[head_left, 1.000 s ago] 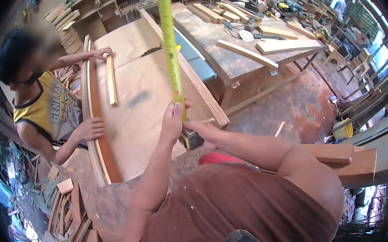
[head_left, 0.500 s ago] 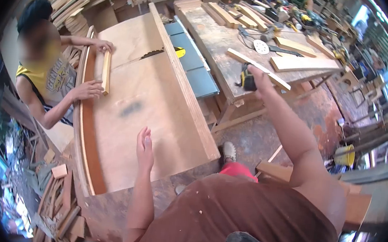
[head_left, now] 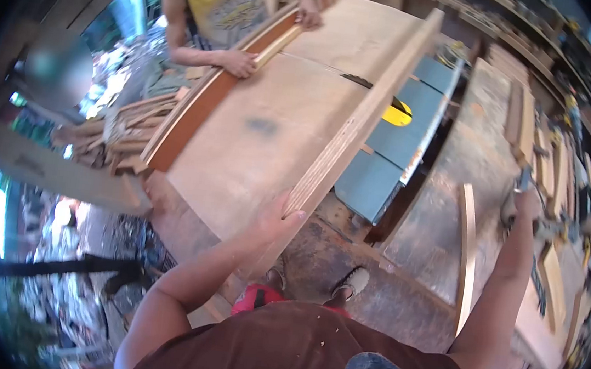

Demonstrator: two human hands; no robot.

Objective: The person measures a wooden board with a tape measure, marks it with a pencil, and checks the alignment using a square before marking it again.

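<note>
My left hand [head_left: 274, 224] grips the near end of a thick plywood rail [head_left: 363, 113], its thumb over the top edge. The rail stands along one side of a wide plywood panel [head_left: 211, 169]. A dark saw blade [head_left: 357, 81] comes up through a slot in the panel. Over the workbench [head_left: 444, 192], my right hand [head_left: 527, 205] reaches in among tools with its fingers closed. A greyish piece shows at its fingertips, too blurred to name. On the bench, left of my right arm, lies a narrow wood strip [head_left: 468, 251].
Across the panel, a co-worker's hands [head_left: 239, 63] hold a wood strip [head_left: 280, 44] by the far rail [head_left: 202, 115]. A yellow insert [head_left: 397, 114] sits on the blue-grey saw table [head_left: 370, 181]. Wood pieces [head_left: 553, 280] lie on the bench; scraps [head_left: 141, 127] are piled at left.
The view has turned right. My left hand, raised and open before, is now on the plywood rail. My right hand has moved farther over the bench; the tape measure it held no longer shows.
</note>
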